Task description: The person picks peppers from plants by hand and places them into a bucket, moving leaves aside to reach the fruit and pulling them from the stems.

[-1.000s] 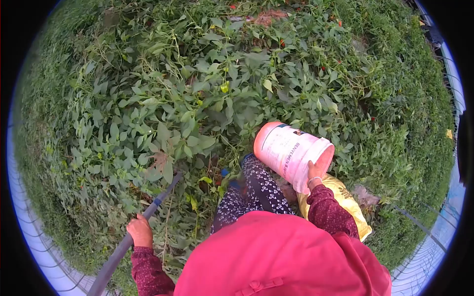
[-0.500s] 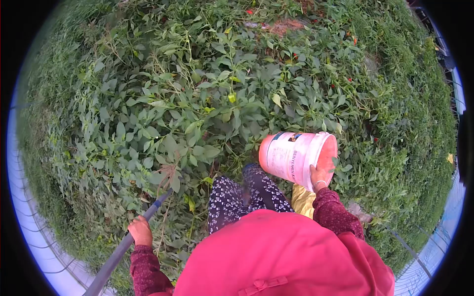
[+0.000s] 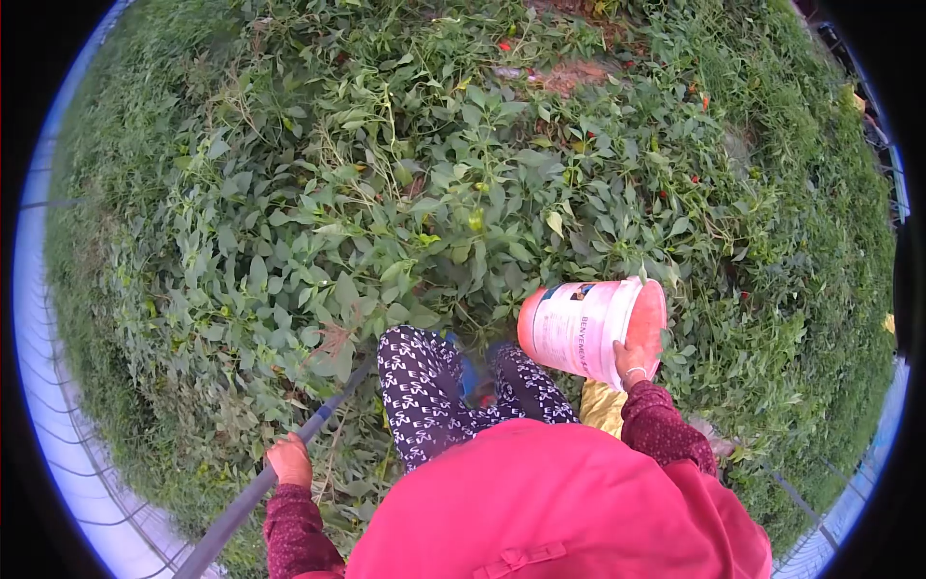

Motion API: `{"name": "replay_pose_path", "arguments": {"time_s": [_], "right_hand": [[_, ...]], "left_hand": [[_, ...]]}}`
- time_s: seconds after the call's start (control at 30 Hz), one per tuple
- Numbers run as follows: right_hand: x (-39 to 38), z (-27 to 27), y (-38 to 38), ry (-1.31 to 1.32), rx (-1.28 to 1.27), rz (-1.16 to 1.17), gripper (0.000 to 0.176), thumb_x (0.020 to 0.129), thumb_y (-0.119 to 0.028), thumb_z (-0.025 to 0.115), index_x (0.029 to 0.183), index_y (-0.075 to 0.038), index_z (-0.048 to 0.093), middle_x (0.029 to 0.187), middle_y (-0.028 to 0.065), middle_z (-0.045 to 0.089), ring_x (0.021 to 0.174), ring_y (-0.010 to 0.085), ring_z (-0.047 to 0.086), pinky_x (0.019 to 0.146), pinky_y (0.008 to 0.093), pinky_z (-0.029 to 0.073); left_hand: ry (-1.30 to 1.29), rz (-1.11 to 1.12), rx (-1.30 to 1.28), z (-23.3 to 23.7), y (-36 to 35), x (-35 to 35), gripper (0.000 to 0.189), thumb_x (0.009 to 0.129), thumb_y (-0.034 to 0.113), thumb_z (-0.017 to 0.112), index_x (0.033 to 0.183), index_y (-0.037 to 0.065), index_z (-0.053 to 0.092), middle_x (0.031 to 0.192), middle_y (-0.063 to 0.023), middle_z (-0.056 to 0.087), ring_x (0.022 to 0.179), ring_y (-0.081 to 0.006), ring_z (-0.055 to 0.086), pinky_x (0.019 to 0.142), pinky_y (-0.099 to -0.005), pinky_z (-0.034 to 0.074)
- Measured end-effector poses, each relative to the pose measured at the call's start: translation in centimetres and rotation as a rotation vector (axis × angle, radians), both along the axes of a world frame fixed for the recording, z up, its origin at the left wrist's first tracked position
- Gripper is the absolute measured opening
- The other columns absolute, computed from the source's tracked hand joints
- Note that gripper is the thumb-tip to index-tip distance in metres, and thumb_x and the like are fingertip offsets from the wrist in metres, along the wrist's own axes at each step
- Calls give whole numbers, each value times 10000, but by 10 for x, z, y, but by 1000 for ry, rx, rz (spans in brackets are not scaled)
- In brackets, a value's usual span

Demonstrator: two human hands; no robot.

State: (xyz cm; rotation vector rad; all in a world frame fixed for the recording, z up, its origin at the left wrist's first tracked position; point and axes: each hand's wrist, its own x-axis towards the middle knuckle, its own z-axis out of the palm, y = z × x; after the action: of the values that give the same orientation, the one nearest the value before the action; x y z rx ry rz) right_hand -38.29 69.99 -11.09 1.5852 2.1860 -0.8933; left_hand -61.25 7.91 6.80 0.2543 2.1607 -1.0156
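Note:
My left hand [image 3: 289, 460] is wrapped round a dark pole [image 3: 241, 504] that slants from the bottom edge up into the leaves. On the right, my right hand [image 3: 633, 361] grips the rim of a pink and white bucket [image 3: 579, 326], which is tilted on its side with its mouth facing right. The bucket's inside shows only in part, and no contents can be made out. Green leafy plants surround both hands.
Dense pepper plants [image 3: 386, 203] spread ahead and to both sides, with a few red and green fruits. Bare soil [image 3: 574, 75] shows at the top. Gold-coloured material [image 3: 602, 407] lies below the bucket. My patterned trouser legs [image 3: 420, 391] stand among the plants.
My left knee has risen forward, and a blue shoe shows between my legs. The bucket, the pole and both hands sit slightly lower and further right in view.

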Motion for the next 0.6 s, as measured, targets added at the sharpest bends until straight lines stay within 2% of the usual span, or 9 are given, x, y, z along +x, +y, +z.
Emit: {"name": "replay_pose_path", "arguments": {"time_s": [0.2,0.33,0.37,0.43,0.5,0.53,0.6], "right_hand": [[-10,-7,-5,1,24,63,331,824,-228,561,1012,39,612,899,243,638,855,331,629,751,387,453],[-8,-25,3,-7,-8,41,331,821,-229,560,1015,36,604,904,235,638,855,331,623,752,388,451],[-13,-18,2,-18,-24,28,353,820,-287,544,960,34,592,922,277,603,916,419,572,802,460,428],[-16,-17,-3,21,9,25,342,815,-279,549,947,33,596,908,279,603,908,419,575,794,456,430],[-20,-14,-6,-14,-10,30,338,813,-252,551,990,32,598,924,269,612,911,409,581,796,435,437],[-16,-19,-8,66,-63,-44,332,811,-231,554,999,39,598,936,257,619,914,399,589,798,428,440],[-40,8,-17,5,22,38,350,807,-217,561,1017,61,591,959,265,613,927,393,588,818,419,434]], "left_hand": [[-28,20,19,4,6,-4,241,831,141,514,1057,61,540,896,-96,609,850,-248,609,711,-383,461],[-2,-4,55,-2,-7,-1,202,824,147,517,1005,62,547,876,-90,616,828,-247,617,704,-381,461],[4,6,72,-3,-7,-2,191,824,149,516,991,62,549,866,-89,617,821,-248,618,701,-382,461],[19,-6,109,-1,-6,0,156,820,160,516,940,66,550,833,-91,620,800,-251,624,681,-380,463],[15,15,106,-2,-2,-2,177,817,163,522,957,59,554,847,-97,621,804,-255,622,671,-386,458],[20,42,100,-1,-2,0,187,815,164,525,965,55,556,855,-100,621,806,-256,622,666,-389,456],[19,93,83,-2,-3,4,222,811,171,531,993,46,559,875,-102,624,807,-261,618,657,-406,446]]}}
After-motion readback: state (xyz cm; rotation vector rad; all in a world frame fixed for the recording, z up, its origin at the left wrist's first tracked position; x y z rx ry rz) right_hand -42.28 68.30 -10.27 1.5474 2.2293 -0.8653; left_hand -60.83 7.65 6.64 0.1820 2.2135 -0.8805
